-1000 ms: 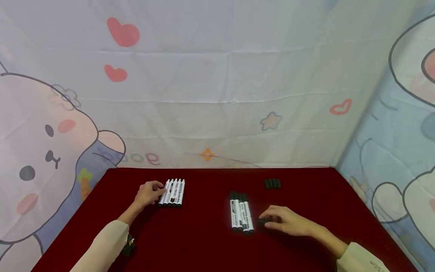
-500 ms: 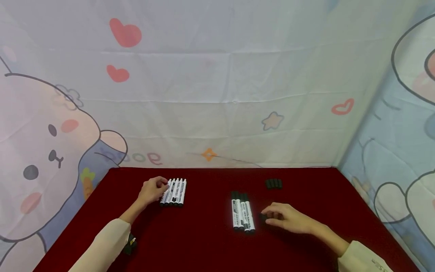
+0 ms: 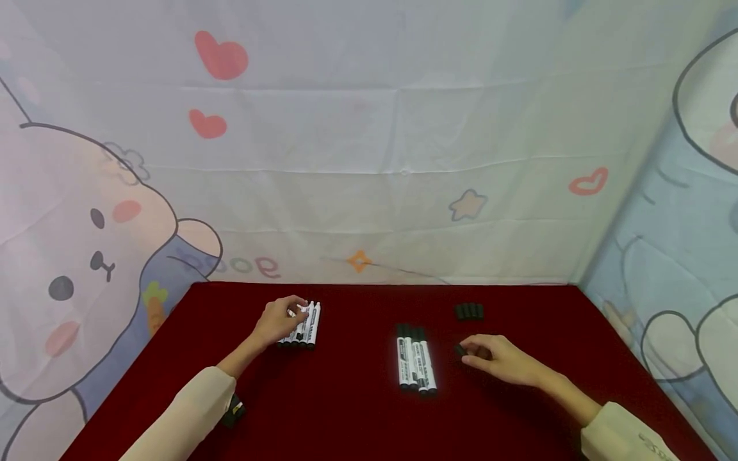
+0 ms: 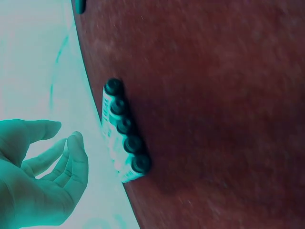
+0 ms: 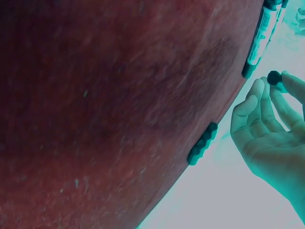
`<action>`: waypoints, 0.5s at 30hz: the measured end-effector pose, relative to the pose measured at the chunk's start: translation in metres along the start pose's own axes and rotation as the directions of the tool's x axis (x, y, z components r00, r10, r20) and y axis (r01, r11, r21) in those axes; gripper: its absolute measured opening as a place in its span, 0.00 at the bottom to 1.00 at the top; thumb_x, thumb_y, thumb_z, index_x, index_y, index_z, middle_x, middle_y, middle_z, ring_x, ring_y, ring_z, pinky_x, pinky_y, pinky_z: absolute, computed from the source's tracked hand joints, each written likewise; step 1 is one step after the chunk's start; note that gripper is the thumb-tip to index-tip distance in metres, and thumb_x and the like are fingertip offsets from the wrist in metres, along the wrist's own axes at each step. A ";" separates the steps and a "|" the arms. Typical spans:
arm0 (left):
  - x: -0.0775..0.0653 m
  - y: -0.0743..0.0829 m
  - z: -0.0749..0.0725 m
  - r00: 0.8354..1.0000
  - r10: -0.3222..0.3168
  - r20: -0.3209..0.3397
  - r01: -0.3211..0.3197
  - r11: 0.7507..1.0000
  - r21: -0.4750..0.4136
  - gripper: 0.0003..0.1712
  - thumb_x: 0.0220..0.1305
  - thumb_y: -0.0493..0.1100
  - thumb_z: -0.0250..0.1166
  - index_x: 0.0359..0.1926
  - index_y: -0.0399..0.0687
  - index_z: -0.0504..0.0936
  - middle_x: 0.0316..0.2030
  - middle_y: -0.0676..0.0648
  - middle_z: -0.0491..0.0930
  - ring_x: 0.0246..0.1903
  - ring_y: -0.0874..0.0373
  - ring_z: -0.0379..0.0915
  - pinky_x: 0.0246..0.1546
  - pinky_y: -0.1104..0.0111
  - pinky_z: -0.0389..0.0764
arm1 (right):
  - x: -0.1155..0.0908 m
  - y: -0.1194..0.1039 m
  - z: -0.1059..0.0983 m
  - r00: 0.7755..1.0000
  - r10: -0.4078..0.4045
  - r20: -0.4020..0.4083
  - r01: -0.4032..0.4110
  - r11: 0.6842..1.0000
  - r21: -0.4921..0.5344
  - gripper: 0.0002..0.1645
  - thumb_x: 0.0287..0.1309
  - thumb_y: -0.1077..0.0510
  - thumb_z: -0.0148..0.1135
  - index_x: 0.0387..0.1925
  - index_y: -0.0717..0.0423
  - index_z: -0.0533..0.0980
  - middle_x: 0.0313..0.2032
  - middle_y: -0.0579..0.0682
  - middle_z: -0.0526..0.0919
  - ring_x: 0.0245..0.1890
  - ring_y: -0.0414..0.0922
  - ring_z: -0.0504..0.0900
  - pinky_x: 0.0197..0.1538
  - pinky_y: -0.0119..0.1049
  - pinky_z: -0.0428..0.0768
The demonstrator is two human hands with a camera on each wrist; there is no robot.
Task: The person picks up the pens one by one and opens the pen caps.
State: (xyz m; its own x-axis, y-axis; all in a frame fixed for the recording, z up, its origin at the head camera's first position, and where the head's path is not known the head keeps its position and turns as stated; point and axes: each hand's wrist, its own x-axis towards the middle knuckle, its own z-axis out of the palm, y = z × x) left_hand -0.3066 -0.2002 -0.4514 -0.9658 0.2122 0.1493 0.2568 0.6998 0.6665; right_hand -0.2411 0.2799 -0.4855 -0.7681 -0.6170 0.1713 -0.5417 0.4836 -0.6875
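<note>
My left hand (image 3: 278, 323) hovers over a row of several uncapped white markers (image 3: 313, 326), partly covering them in the head view. In the left wrist view its fingers (image 4: 76, 162) bend loosely, with a gap to the thumb and nothing between. The markers' black ends (image 4: 125, 125) face that camera. To the right, my right hand (image 3: 501, 362) pinches a small black marker cap (image 5: 274, 78) between thumb and fingertips. Left of this hand lie several capped white markers (image 3: 416, 362), side by side with their black caps pointing to the back.
A row of several loose black caps (image 3: 469, 311) lies at the back right of the dark red tabletop (image 3: 346, 410). A printed cloth (image 3: 369, 147) hangs behind the table and along its sides. Some small dark thing (image 3: 233, 411) shows below my left sleeve.
My left hand has moved right, further over the uncapped markers. The right hand has shifted slightly away from me with the cap still pinched. The head view has turned a little left.
</note>
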 end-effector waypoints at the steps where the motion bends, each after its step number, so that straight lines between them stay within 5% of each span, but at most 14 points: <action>1: 0.000 0.003 0.002 1.000 0.008 0.005 -0.008 1.000 0.002 0.15 0.68 0.35 0.65 0.53 0.30 0.81 0.33 0.38 0.85 0.18 0.57 0.75 0.17 0.72 0.72 | 0.000 0.002 -0.001 1.000 0.011 -0.008 -0.011 1.000 -0.005 0.18 0.73 0.56 0.59 0.54 0.67 0.78 0.39 0.50 0.85 0.34 0.31 0.78 0.36 0.29 0.81; 15: -0.011 0.036 0.026 0.980 0.140 0.142 -0.142 0.990 0.004 0.14 0.68 0.35 0.65 0.51 0.30 0.81 0.32 0.42 0.83 0.21 0.58 0.77 0.19 0.74 0.74 | -0.001 0.027 -0.018 0.973 0.189 -0.136 -0.195 0.980 -0.038 0.22 0.73 0.56 0.59 0.56 0.72 0.76 0.38 0.55 0.86 0.28 0.36 0.81 0.31 0.30 0.81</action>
State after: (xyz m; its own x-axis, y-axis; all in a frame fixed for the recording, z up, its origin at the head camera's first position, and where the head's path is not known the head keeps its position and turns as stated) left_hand -0.2859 -0.1590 -0.4478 -0.9053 0.4025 0.1359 0.3913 0.6655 0.6356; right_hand -0.2608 0.3052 -0.4912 -0.8955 -0.4248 0.1326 -0.3940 0.6183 -0.6800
